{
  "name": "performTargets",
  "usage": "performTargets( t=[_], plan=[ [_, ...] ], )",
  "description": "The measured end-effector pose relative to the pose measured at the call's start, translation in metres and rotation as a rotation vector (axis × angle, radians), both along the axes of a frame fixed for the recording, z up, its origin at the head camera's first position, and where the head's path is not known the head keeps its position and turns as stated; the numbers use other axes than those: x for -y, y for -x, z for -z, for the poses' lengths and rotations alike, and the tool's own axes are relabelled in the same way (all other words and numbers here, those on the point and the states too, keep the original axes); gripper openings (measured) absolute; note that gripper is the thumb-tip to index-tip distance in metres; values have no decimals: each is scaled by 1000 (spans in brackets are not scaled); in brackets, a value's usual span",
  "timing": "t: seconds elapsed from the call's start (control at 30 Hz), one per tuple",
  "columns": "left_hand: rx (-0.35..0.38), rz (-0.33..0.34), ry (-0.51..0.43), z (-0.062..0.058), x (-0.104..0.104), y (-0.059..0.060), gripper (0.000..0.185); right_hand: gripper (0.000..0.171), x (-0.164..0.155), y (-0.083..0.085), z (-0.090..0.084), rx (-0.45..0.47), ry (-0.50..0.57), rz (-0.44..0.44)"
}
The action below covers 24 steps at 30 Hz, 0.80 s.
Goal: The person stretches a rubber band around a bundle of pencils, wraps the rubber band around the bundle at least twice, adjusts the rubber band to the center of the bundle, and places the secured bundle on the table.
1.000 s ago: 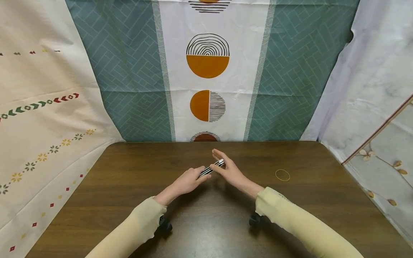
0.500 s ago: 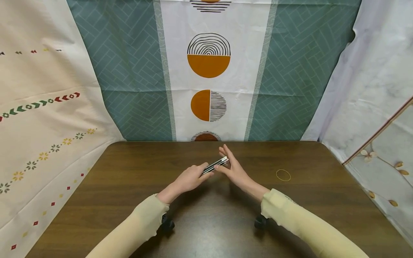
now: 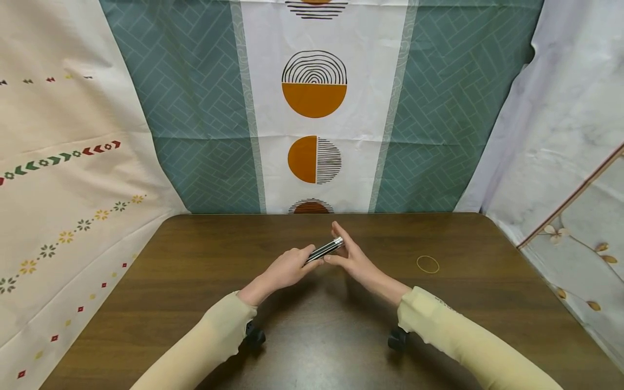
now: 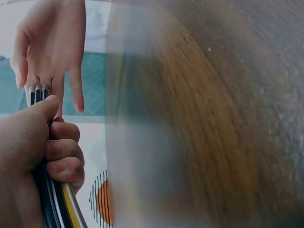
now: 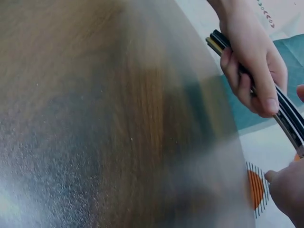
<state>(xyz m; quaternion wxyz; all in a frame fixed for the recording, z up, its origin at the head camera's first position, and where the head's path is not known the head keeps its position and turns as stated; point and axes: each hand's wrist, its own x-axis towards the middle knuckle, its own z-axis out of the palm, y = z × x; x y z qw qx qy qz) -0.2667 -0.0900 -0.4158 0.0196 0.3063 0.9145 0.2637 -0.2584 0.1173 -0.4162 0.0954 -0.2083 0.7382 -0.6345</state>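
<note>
Together, both hands are holding a bundle of pens just above the middle of the table.

Left hand is wrapping its curled fingers round the near end, keeping the pens gathered side by side; right hand is pinching the far end, thumb beneath and straighter fingers above, seemingly squaring the tips. Well apart to the right, a rubber band is lying flat, within reach.
</note>
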Motion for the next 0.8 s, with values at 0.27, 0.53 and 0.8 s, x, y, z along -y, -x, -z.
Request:
performTargets(
  t=[0.27,0.53,0.8],
  plan=[
    [-12,-24,-8,-3,-3,0,23,88,2,-9,-2,-16,40,84],
    [3,-28,-8,-4,-5,2,27,94,-2,-15,0,-19,-10,63],
    [1,-46,-4,-2,-7,3,31,81,-6,-14,0,-85,-134,110]
  ],
)
